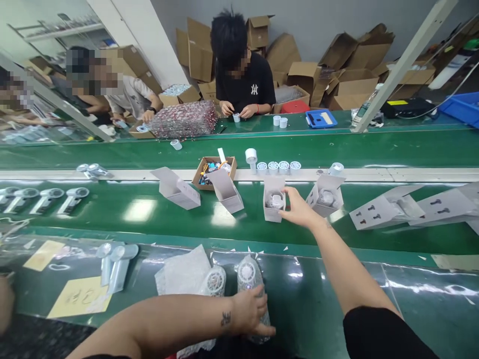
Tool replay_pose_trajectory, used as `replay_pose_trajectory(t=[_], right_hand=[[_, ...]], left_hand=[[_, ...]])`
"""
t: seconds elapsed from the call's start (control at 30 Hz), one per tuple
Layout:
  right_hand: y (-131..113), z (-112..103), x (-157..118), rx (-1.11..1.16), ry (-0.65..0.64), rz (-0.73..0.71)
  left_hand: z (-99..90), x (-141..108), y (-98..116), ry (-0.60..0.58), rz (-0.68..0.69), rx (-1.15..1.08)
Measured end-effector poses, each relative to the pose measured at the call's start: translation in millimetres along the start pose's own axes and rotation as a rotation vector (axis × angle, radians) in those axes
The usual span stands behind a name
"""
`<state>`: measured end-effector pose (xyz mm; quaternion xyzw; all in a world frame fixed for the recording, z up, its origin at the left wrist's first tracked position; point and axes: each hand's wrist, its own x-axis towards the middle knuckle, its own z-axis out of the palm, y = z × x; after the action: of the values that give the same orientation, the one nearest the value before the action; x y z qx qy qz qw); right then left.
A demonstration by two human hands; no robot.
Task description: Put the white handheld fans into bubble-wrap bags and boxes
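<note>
My left hand (251,311) lies over a bubble-wrapped handheld fan (247,273) on the near bench, its fingers curled round the wrapped body. Further forward, my right hand (295,207) grips the right side of an upright white box (272,214) on the green belt. A wrapped item (276,200) shows in that box's open top. Left of my left hand, a second wrapped fan (215,280) rests beside white wrapping sheets (187,271), partly covered by my forearm.
Open white boxes (179,193) stand on the belt (123,209) on both sides. Behind them are a carton of small parts (214,172) and round white pieces (279,167). A person in black (245,80) works across the line. Bare fans (121,262) lie left.
</note>
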<state>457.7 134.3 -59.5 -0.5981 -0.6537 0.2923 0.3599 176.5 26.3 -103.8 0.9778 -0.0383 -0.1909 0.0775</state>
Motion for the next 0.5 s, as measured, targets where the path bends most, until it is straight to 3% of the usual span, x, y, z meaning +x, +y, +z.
replay_pose_trajectory(t=[0.07, 0.13, 0.2, 0.3, 0.37, 0.43, 0.5], right_hand=[[-24, 4, -18, -0.126, 0.17, -0.075], [-52, 17, -29, -0.11, 0.283, -0.174], [-76, 40, -23, 0.001, 0.213, -0.253], [-89, 81, 19, 0.048, 0.021, -0.222], [-84, 103, 58, 0.022, -0.065, -0.109], [-74, 118, 91, 0.046, -0.168, -0.047], [-64, 125, 112, 0.091, -0.224, -0.071]], left_hand=[[18.7, 2, 0, -0.054, 0.117, 0.045], [18.5, 7, -9, 0.017, 0.088, 0.025], [1.2, 6, -21, 0.099, -0.014, -0.022], [-44.4, -18, -38, 0.217, -0.236, -0.16], [-78.5, -50, -51, 0.43, -0.474, -0.384], [-109.5, -83, -70, 0.777, -0.712, -0.736], [-133.8, -108, -93, 1.187, -0.858, -1.04]])
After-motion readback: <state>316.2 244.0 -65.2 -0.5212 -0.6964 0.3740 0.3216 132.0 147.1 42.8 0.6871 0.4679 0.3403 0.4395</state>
